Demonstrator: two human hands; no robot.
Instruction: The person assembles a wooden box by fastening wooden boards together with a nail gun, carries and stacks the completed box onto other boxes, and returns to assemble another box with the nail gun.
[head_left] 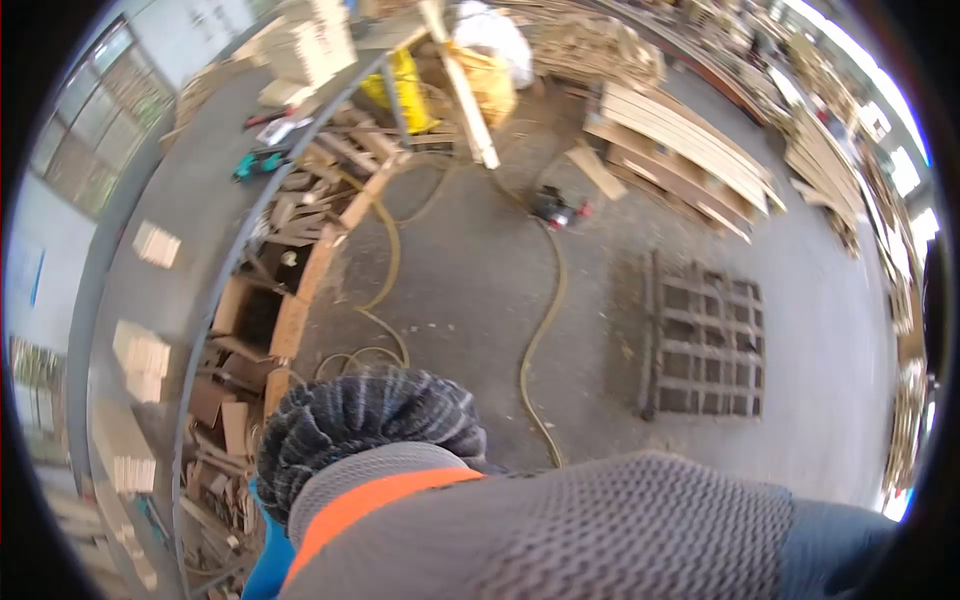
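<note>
Neither of my hands shows in the head view. Close to the camera, grey mesh fabric (620,530) with an orange band (385,495) fills the bottom of the picture. A dark striped, gathered cloth sleeve (370,415) comes out beyond the band and hides what lies under it. To its left is the long grey workbench (195,215), with small stacks of wooden boards (147,367) on top. Below the bench edge, wood offcuts (225,480) fill the bins. A bright blue edge (270,550) shows beside the sleeve.
A slatted pallet (705,345) lies on the floor at right. A yellowish hose (540,350) winds across the floor near a dark machine (555,207). Stacked boards (690,145) and yellow sacks (480,85) stand farther back. A teal power tool (258,164) rests on the bench.
</note>
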